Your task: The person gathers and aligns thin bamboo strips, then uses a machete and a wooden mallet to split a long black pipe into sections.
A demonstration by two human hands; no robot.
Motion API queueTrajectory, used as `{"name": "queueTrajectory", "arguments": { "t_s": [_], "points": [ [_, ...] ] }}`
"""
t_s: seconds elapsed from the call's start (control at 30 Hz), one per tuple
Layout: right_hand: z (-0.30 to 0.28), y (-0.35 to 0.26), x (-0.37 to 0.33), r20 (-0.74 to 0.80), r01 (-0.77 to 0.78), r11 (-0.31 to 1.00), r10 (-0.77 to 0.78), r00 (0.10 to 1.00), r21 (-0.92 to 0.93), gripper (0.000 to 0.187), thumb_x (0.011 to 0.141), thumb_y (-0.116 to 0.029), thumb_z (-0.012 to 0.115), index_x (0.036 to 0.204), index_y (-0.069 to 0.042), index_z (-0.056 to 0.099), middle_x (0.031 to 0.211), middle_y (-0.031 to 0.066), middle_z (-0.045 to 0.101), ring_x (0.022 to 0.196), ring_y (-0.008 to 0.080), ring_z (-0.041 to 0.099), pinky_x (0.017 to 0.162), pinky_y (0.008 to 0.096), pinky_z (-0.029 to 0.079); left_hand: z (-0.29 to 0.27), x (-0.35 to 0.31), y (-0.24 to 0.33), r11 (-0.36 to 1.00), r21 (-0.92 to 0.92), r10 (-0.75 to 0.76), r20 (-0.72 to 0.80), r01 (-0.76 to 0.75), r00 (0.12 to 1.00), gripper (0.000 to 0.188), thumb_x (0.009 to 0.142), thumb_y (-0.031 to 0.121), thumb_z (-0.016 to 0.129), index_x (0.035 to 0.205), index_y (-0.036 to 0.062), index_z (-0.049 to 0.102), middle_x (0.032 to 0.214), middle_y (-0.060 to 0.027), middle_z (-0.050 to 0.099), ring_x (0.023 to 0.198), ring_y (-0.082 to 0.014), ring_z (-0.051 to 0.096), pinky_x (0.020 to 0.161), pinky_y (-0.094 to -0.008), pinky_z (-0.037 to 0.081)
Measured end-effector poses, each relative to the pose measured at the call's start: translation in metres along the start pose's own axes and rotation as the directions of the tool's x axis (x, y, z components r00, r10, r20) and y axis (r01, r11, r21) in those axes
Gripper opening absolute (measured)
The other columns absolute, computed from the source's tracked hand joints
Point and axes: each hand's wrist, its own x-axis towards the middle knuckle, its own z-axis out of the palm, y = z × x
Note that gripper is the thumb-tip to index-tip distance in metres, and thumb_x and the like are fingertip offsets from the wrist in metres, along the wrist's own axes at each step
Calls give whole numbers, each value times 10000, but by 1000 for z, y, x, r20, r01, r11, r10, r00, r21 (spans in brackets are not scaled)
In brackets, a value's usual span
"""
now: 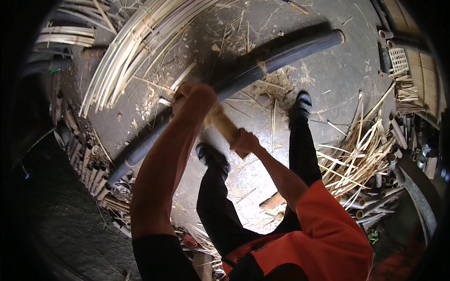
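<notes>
A long dark bamboo pole (286, 54) lies diagonally across the concrete floor, from lower left to upper right. Over its middle is my left hand (194, 95), closed, its fingers partly hidden by the wrist and blurred. What it grips cannot be made out; a short pale end (164, 101) shows just left of it. My right hand (246, 142) is wrapped around the lower part of a thick brown wooden block (225, 125). The block's blurred upper end is right beside my left hand.
A curved bundle of split bamboo strips (136, 47) lies at the upper left. Loose strips (354, 161) are heaped on the right. Cut bamboo tubes (93, 175) line the left edge. My shoes (302, 104) stand apart on the floor, near shavings (272, 89).
</notes>
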Motion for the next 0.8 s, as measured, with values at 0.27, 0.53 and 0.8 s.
{"name": "queueTrajectory", "arguments": {
  "t_s": [0.27, 0.53, 0.8],
  "points": [
    [-3, 50, -61, -119, 133, 248, -70, 990, 960, 483, 703, -289, 681, 1050, 4, 517, 855, 65, 600, 761, 167, 591, 680, 284, 491, 46, -101, -63, 862, -495, -84, -346, -106, 934, 434, 546, 258, 702, 860, -28, 613, 860, -222, 623, 827, -323, 621, 724, -400, 497],
    [-36, 195, -261, -263, 294, -57, 312, 913, 954, 364, 710, -310, 626, 985, -82, 552, 816, 66, 576, 710, 204, 588, 644, 347, 511, 179, -190, -5, 95, -896, -1, -437, -435, 900, 530, 603, 361, 753, 916, -19, 555, 855, -171, 621, 810, -268, 603, 728, -359, 462],
    [155, 293, -314, -599, 495, 337, 440, 669, 801, 422, 908, -417, 399, 1061, -66, 577, 924, 46, 575, 744, 163, 551, 676, 299, 478, 285, -328, -7, -200, -925, 165, -358, -325, 919, 313, 680, 225, 730, 831, 12, 558, 665, -51, 589, 541, -135, 576, 499, -276, 478]
  ]
}}
